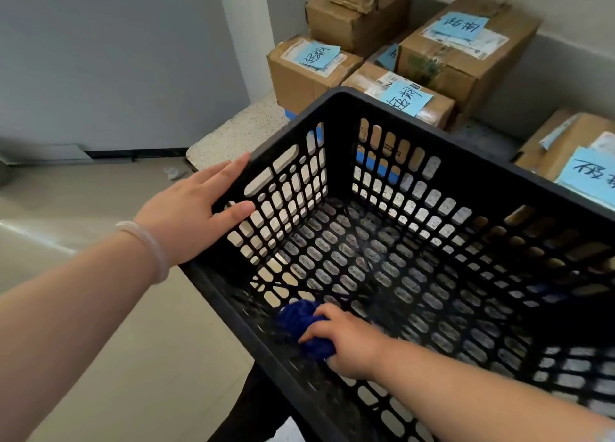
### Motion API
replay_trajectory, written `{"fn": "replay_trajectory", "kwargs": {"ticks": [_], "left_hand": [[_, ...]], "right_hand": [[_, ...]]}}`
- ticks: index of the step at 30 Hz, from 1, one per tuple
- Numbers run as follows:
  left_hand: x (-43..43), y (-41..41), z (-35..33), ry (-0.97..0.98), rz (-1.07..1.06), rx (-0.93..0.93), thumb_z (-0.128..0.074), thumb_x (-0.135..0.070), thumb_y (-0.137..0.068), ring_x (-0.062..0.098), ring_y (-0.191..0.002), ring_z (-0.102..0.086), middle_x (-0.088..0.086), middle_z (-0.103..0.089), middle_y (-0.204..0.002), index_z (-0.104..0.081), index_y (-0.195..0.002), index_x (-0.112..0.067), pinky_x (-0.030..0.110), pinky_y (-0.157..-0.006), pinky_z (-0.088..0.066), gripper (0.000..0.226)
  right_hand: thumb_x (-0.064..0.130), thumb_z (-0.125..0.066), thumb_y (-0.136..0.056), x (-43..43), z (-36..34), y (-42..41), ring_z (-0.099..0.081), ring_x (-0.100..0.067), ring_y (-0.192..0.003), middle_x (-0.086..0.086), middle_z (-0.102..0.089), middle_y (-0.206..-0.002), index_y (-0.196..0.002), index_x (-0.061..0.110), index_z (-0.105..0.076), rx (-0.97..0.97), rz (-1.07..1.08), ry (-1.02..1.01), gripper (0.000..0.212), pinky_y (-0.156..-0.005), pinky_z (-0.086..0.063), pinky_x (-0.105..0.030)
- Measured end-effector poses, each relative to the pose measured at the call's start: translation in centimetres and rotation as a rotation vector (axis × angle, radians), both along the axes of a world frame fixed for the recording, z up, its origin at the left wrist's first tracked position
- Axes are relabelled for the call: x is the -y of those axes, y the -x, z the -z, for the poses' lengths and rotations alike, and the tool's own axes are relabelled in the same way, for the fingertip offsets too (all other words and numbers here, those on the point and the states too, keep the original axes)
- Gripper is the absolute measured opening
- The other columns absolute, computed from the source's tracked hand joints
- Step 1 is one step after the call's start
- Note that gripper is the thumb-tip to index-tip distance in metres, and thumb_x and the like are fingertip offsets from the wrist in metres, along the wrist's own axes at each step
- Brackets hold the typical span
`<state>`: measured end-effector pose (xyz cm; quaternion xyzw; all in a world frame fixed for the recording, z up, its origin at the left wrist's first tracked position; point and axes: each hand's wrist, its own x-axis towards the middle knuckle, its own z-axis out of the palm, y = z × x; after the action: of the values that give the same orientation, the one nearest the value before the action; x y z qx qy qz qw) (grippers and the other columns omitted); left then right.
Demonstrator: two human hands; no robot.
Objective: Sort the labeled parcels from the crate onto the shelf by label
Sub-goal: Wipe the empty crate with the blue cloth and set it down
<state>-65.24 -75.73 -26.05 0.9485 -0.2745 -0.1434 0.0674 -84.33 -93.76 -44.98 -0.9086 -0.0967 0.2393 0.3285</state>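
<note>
Black plastic crate point(482, 162) held no parcels that I could see; only a blue knitted cloth point(299, 318) lay in its near left corner. The cardboard parcels point(306, 75), with blue handwritten labels point(461, 25), stood beyond the crate's far wall on a speckled surface point(233, 132). The sorting looked all but finished, though I could not judge their grouping. My left hand point(196, 205) lay flat, fingers straight, against the crate's left wall. My right hand point(349, 345), inside the crate, curled round the cloth.
</note>
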Motion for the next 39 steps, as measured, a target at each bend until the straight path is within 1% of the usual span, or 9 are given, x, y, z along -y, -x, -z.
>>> {"fn": "replay_trajectory", "kwargs": {"ticks": [6, 10, 13, 16, 20, 26, 31, 35, 39], "left_hand": [[0.0, -0.1, 0.0, 0.011, -0.009, -0.019, -0.024, -0.074, -0.079, 0.015, -0.144, -0.028, -0.019, -0.019, -0.16, 0.003, -0.144, -0.062, 0.039, -0.11, -0.034, 0.072], [-0.1, -0.1, 0.0, 0.015, -0.019, -0.015, -0.026, -0.074, -0.079, 0.014, -0.143, -0.029, -0.019, -0.02, -0.16, 0.004, -0.143, -0.063, 0.039, -0.107, -0.036, 0.071], [0.0, -0.1, 0.0, 0.014, -0.027, -0.012, -0.029, -0.073, -0.081, 0.015, -0.144, -0.029, -0.017, -0.022, -0.16, 0.002, -0.144, -0.062, 0.038, -0.107, -0.035, 0.071], [0.1, 0.1, 0.0, 0.017, -0.032, -0.013, -0.032, -0.07, -0.083, 0.016, -0.144, -0.029, -0.016, -0.024, -0.159, -0.001, -0.146, -0.059, 0.038, -0.106, -0.035, 0.072], [0.0, 0.0, -0.1, 0.024, -0.024, -0.021, -0.032, -0.071, -0.083, 0.019, -0.144, -0.031, -0.012, -0.026, -0.159, -0.003, -0.148, -0.057, 0.041, -0.109, -0.035, 0.073], [-0.2, 0.0, 0.1, 0.039, -0.046, -0.035, -0.028, -0.077, -0.075, 0.025, -0.139, -0.038, -0.008, -0.032, -0.157, -0.004, -0.148, -0.06, 0.046, -0.106, -0.039, 0.079], [-0.2, -0.1, 0.1, 0.041, -0.045, -0.032, -0.032, -0.076, -0.077, 0.024, -0.138, -0.039, -0.008, -0.032, -0.157, -0.004, -0.147, -0.061, 0.045, -0.106, -0.039, 0.078], [-0.3, -0.1, 0.2, 0.037, -0.033, -0.02, -0.037, -0.073, -0.081, 0.024, -0.139, -0.038, -0.009, -0.031, -0.157, -0.003, -0.147, -0.062, 0.044, -0.105, -0.038, 0.075], [-0.1, 0.0, 0.1, 0.032, -0.037, -0.025, -0.034, -0.074, -0.076, 0.024, -0.139, -0.038, -0.009, -0.031, -0.158, -0.003, -0.146, -0.062, 0.044, -0.105, -0.037, 0.077]], "right_hand": [[0.025, -0.068, -0.089, 6.3, -1.3, -2.4, -0.041, -0.021, -0.12, 0.001, -0.037, -0.136, -0.127, 0.035, -0.053, 0.147, -0.227, 0.284, 0.042, -0.099, -0.042, -0.035], [0.032, -0.059, -0.094, 12.1, -1.0, -4.2, -0.037, -0.026, -0.125, -0.003, -0.029, -0.147, -0.134, 0.034, -0.044, 0.272, -0.005, 0.553, 0.042, -0.1, -0.041, -0.037], [0.04, -0.048, -0.099, 14.2, -1.2, -4.6, -0.048, -0.03, -0.116, -0.01, -0.043, -0.138, -0.14, 0.024, -0.04, 0.248, 0.157, 0.701, 0.044, -0.093, -0.045, -0.04], [0.019, -0.055, -0.094, 11.8, -1.4, -3.3, -0.041, -0.034, -0.122, -0.013, -0.027, -0.146, -0.142, 0.025, -0.035, 0.152, 0.247, 0.691, 0.052, -0.101, -0.043, -0.04], [0.012, -0.062, -0.088, 6.7, -2.2, -0.3, -0.046, -0.028, -0.115, -0.006, -0.031, -0.135, -0.129, 0.027, -0.046, -0.03, 0.263, 0.5, 0.047, -0.096, -0.046, -0.037], [0.018, -0.066, -0.087, 1.8, -2.8, 5.0, -0.048, -0.021, -0.104, 0.002, -0.035, -0.132, -0.124, 0.035, -0.054, -0.124, -0.184, 0.201, 0.043, -0.096, -0.043, -0.034], [0.022, -0.065, -0.089, 5.9, -3.5, 2.6, -0.046, -0.022, -0.114, -0.001, -0.038, -0.132, -0.125, 0.033, -0.053, -0.09, -0.179, 0.373, 0.039, -0.096, -0.043, -0.038], [0.032, -0.061, -0.093, 11.6, -3.2, 0.3, -0.041, -0.027, -0.118, -0.005, -0.036, -0.132, -0.125, 0.029, -0.051, 0.035, 0.021, 0.667, 0.035, -0.091, -0.043, -0.037], [0.018, -0.055, -0.095, 15.0, -3.2, 0.1, -0.039, -0.034, -0.121, -0.012, -0.025, -0.144, -0.135, 0.023, -0.041, 0.01, 0.253, 0.806, 0.043, -0.096, -0.045, -0.041]]}}
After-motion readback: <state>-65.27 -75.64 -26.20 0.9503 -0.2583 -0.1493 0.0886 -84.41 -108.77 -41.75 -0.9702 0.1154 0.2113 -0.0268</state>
